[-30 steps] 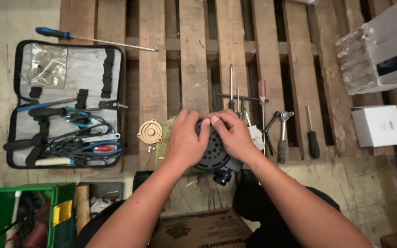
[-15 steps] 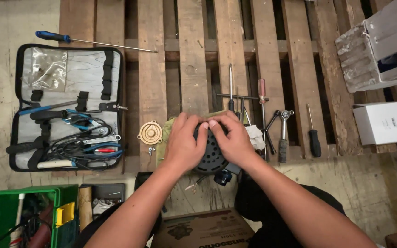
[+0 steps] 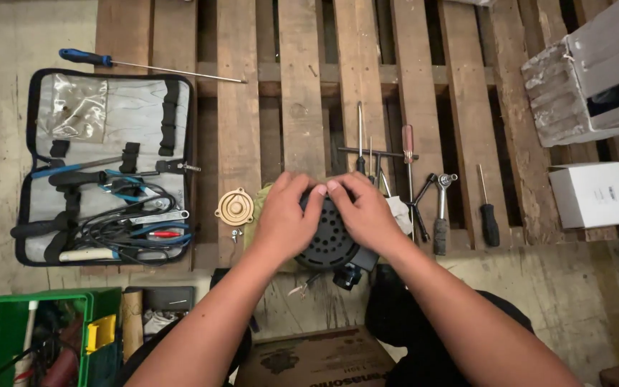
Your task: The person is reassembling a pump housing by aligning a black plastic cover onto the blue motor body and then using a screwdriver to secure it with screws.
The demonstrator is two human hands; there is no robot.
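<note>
Both my hands rest on a round black vented motor housing (image 3: 329, 244) at the near edge of a wooden pallet (image 3: 302, 86). My left hand (image 3: 284, 218) covers its left side, fingers curled over the top rim. My right hand (image 3: 365, 211) grips the right side, and the fingertips of both hands meet at the top. A pale green cloth (image 3: 261, 197) lies beneath the housing. A small black part (image 3: 349, 276) sticks out below it. A round brass cover (image 3: 235, 208) lies just left of my left hand.
An open tool pouch (image 3: 105, 168) with pliers and cables lies at left, a blue-handled screwdriver (image 3: 145, 66) above it. Screwdrivers, a T-handle and a ratchet (image 3: 438, 208) lie at right. A white box (image 3: 592, 195), a grey block (image 3: 589, 79), a green toolbox (image 3: 30, 337) and a cardboard box (image 3: 317, 362) surround.
My hands have shifted slightly on the housing, with the fingertips sliding together over its top rim. The housing stays in the same spot.
</note>
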